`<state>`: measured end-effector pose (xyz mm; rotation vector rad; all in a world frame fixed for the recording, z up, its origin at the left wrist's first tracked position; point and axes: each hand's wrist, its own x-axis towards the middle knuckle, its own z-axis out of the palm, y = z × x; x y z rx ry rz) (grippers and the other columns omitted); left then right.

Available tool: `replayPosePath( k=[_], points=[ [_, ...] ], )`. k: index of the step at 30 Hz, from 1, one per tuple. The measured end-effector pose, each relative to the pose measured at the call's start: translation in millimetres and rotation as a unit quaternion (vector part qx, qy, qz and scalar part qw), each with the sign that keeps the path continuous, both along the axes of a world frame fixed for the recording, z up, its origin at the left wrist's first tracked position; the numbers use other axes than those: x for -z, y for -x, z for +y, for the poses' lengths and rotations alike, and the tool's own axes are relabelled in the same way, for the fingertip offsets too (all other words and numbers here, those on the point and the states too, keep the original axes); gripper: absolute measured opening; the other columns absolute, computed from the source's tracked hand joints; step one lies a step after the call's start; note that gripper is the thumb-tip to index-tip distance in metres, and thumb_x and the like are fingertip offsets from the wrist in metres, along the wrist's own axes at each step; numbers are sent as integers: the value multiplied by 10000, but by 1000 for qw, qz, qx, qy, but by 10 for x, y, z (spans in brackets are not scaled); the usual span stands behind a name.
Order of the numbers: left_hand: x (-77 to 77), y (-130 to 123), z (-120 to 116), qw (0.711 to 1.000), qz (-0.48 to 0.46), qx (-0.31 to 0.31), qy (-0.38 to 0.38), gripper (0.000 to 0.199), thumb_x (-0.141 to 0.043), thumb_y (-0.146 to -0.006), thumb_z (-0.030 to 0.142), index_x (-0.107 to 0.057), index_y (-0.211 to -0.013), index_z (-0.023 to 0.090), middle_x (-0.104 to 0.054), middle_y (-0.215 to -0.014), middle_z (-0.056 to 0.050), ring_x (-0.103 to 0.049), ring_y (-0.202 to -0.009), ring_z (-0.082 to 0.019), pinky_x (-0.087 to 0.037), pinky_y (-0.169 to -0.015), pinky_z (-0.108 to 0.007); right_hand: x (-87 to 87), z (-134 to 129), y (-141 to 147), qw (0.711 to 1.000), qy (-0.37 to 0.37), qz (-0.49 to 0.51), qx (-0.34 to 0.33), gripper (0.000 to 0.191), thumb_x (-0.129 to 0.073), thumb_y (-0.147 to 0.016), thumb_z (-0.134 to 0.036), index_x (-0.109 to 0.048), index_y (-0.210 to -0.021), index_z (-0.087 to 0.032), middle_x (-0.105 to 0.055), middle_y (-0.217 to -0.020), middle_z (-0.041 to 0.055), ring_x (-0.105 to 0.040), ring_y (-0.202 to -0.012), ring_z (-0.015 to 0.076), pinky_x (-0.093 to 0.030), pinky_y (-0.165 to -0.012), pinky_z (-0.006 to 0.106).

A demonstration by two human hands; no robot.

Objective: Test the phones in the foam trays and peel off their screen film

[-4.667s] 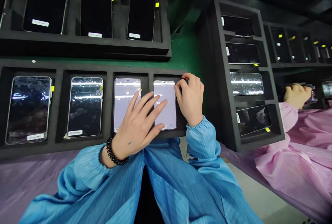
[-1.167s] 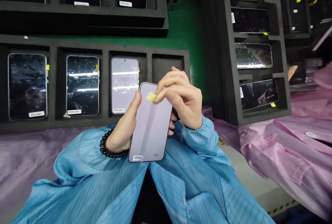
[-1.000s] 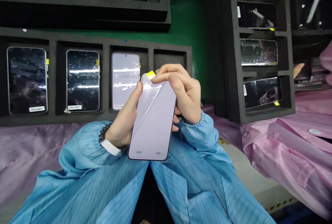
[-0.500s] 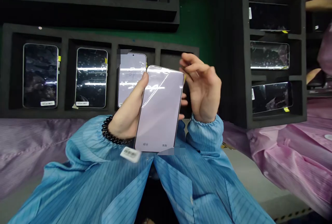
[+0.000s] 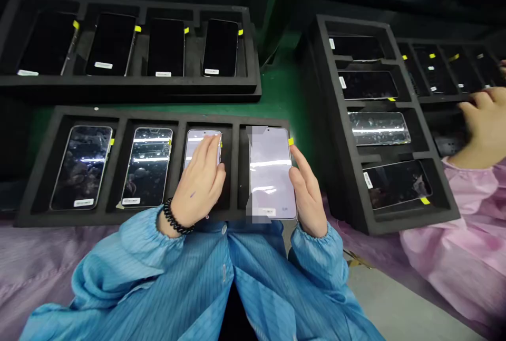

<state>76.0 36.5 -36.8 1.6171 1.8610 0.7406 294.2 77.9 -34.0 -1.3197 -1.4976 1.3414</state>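
Observation:
A smartphone with a lit pale lilac screen is at the rightmost compartment of the near black foam tray, overlapping its right wall. My right hand grips its right edge, close to a yellow tab. Whether the phone rests on the compartment floor I cannot tell. My left hand lies over another lit smartphone in the third compartment, fingers stretched along its screen, thumb apart. Much of that phone is hidden beneath the hand. Two dark-screened phones with white labels, a left one and a second, fill the other compartments.
Behind stands another foam tray with several dark phones. To the right, a stacked tray holds several more. A co-worker's hand in a pink sleeve is beyond it. The green tabletop shows between trays.
The lilac-screened phone has gone from in front of my body to the right compartment. My left hand has left it for the third phone; my right hand has come onto its edge.

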Motion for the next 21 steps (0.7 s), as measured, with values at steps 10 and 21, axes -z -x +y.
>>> replayPosePath(
  k=[10, 21],
  points=[
    [317, 140, -93, 974, 218, 18, -65, 785, -497, -933, 390, -266, -1538, -54, -255, -1598, -371, -238, -1532, -470, -318, -1216, -638, -17, 152, 30, 937, -168, -302, 45, 463, -431, -1013, -409, -545, -1367, -131, -576, -573, -52, -525, -463, 138, -314, -508, 251],
    [283, 93, -96, 979, 155, -42, -123, 1020, -608, -828, 293, 13, -1616, 112, -144, -1678, -261, -166, -1575, -386, -257, -1260, -601, -210, 580, 877, 860, -251, -366, -253, 342, -483, -1028, -393, -719, -965, -154, -715, -970, 116, -601, -979, 265, -432, -860, 397]
  ],
)
